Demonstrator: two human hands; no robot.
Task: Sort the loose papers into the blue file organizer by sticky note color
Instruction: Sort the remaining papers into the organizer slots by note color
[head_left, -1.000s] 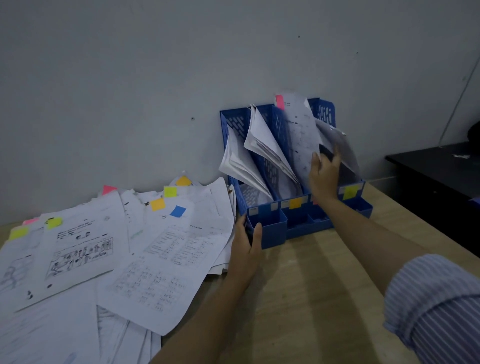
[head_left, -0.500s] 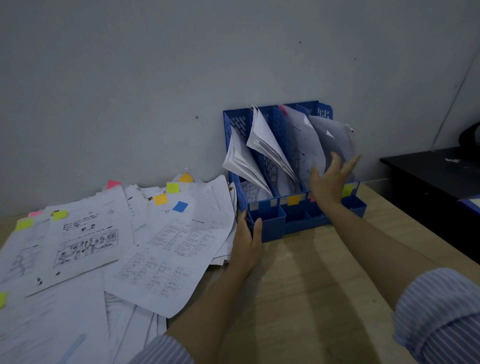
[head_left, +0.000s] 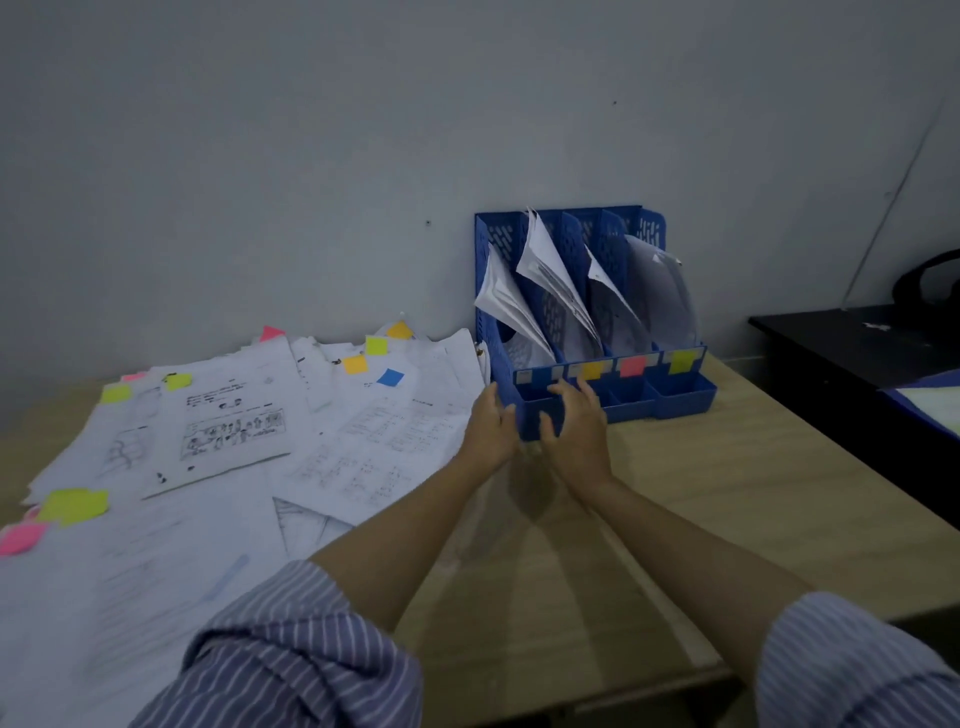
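A single wide-angle head camera looks forward and down from above the person's striped sleeves (head_left: 291, 660), facing the grey wall (head_left: 311, 156) behind the counter (head_left: 675, 519). The forearms stretch away from the lens, so the blue file organizer (head_left: 670, 400) sits at arm's reach near the frame's centre. The loose papers (head_left: 218, 431) spread across the left side, a dark table (head_left: 852, 353) at the right edge.

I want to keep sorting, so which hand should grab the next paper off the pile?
Probably the left hand: it rests at the blue file organizer's left corner, right beside the loose papers. The right hand sits farther from them and would have to cross over.
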